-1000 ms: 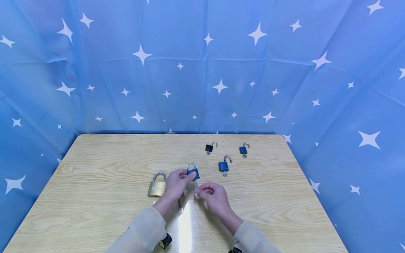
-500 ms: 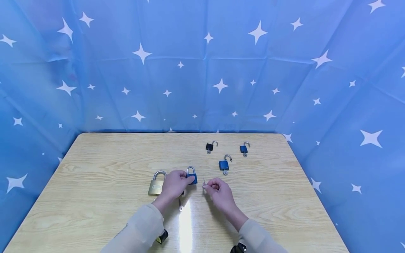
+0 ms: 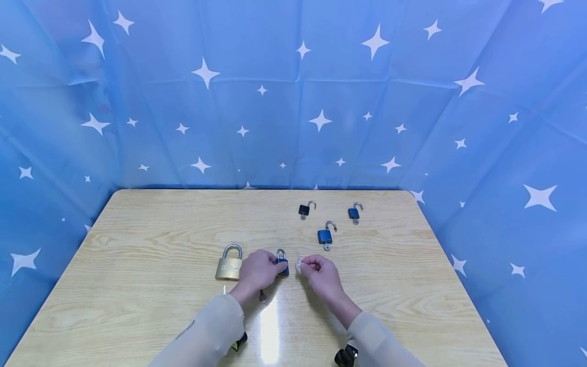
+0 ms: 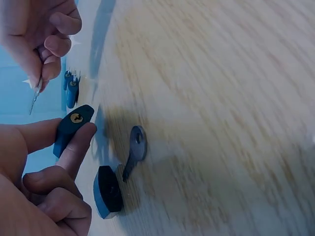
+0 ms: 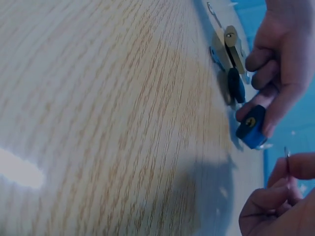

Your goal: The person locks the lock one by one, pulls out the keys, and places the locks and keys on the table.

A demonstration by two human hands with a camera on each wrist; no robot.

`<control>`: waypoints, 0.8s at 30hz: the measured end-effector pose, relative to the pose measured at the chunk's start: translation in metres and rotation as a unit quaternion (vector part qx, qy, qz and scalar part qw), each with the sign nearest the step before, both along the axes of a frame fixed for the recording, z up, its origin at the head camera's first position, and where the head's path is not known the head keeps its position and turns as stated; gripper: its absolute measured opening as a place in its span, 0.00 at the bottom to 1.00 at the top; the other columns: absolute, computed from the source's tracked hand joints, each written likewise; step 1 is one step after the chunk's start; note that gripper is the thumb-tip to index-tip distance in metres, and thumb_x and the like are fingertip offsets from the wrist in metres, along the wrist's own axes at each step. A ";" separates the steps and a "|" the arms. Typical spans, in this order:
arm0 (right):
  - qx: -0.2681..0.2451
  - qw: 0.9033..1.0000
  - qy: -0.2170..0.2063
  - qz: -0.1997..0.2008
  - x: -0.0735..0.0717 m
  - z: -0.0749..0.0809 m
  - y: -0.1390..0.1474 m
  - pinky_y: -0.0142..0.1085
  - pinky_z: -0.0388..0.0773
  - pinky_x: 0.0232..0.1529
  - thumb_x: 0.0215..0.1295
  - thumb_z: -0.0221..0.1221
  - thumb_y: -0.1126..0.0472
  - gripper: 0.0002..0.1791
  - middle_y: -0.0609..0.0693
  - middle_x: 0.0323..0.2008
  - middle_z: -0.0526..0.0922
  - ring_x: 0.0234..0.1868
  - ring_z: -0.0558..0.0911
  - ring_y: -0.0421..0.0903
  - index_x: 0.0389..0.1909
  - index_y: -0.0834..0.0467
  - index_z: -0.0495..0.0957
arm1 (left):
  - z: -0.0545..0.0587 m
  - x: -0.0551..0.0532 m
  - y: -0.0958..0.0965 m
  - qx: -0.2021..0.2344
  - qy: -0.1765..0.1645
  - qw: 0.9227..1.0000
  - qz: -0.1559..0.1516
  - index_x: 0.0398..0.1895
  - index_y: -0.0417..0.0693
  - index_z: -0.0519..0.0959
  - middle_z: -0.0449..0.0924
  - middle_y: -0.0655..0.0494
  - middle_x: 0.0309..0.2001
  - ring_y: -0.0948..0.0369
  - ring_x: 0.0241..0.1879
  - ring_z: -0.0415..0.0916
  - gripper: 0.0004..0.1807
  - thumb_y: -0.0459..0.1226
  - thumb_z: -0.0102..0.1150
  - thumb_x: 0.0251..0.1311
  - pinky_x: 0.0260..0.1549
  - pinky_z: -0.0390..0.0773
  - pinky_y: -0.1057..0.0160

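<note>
My left hand [image 3: 259,267] pinches a small blue padlock [image 3: 282,268] between thumb and forefinger, its shackle pointing away from me. The brass keyhole [image 4: 77,118] in its base shows in the left wrist view, with no key in it. Just to the right, my right hand [image 3: 323,275] pinches a thin metal key [image 4: 35,97] by its head, apart from the padlock. Below my left hand, a dark padlock [image 4: 108,192] lies on the table with a loose key [image 4: 138,145] beside it, both partly hidden in the head view.
Left of my hands lies a larger brass padlock [image 3: 228,268], with a key tip [image 3: 224,289] showing near it. Farther back on the wooden table [image 3: 160,229] are a black padlock [image 3: 303,210] and two blue ones [image 3: 324,236], shackles open, keys inserted. A starred blue curtain [image 3: 275,107] stands behind.
My right hand has drawn the key away from the padlock's base, to the right. My left hand has brought the blue padlock lower and slightly toward me.
</note>
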State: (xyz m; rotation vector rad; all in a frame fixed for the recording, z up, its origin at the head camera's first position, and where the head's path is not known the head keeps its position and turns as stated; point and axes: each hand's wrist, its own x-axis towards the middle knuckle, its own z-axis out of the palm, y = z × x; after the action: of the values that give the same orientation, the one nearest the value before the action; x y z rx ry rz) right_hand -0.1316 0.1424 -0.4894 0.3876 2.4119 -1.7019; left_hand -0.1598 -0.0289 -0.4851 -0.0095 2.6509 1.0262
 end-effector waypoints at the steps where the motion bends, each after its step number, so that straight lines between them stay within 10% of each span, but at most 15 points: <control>1: 0.001 1.000 -0.005 0.003 0.000 0.000 0.000 0.28 0.69 0.24 0.64 0.60 0.62 0.07 0.47 0.26 0.75 0.25 0.72 0.40 0.38 0.62 0.79 | 0.000 0.000 0.000 -0.005 0.002 1.000 0.000 0.09 0.55 0.70 0.64 0.65 0.09 0.64 0.13 0.62 0.24 0.53 0.63 0.58 0.15 0.59 0.66; 12: 0.019 0.999 -0.031 0.029 0.000 0.000 0.001 0.30 0.65 0.22 0.66 0.59 0.56 0.10 0.45 0.22 0.73 0.20 0.69 0.39 0.33 0.60 0.78 | -0.001 -0.003 0.001 -0.050 0.020 0.999 0.003 0.25 0.54 0.75 0.74 0.59 0.22 0.60 0.24 0.70 0.16 0.53 0.66 0.55 0.21 0.64 0.63; 18: 0.028 0.998 -0.032 0.039 0.000 -0.001 0.002 0.30 0.62 0.20 0.65 0.60 0.56 0.11 0.45 0.21 0.72 0.19 0.67 0.39 0.30 0.61 0.78 | -0.002 -0.003 0.002 -0.097 0.040 0.994 -0.003 0.18 0.54 0.71 0.70 0.59 0.18 0.60 0.21 0.68 0.21 0.55 0.66 0.54 0.19 0.63 0.63; 24: 0.049 0.997 -0.010 0.052 0.000 -0.001 0.003 0.32 0.69 0.30 0.59 0.61 0.60 0.08 0.49 0.33 0.86 0.34 0.80 0.41 0.25 0.60 0.79 | -0.002 -0.004 0.004 -0.132 0.054 0.990 -0.015 0.20 0.54 0.73 0.74 0.59 0.21 0.59 0.22 0.71 0.20 0.56 0.66 0.53 0.20 0.66 0.61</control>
State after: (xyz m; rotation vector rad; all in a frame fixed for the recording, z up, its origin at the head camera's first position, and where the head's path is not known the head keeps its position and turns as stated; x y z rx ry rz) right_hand -0.1311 0.1452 -0.4908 0.2844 2.4618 -1.5336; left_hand -0.1637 -0.0249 -0.4868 0.0294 2.8566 0.6762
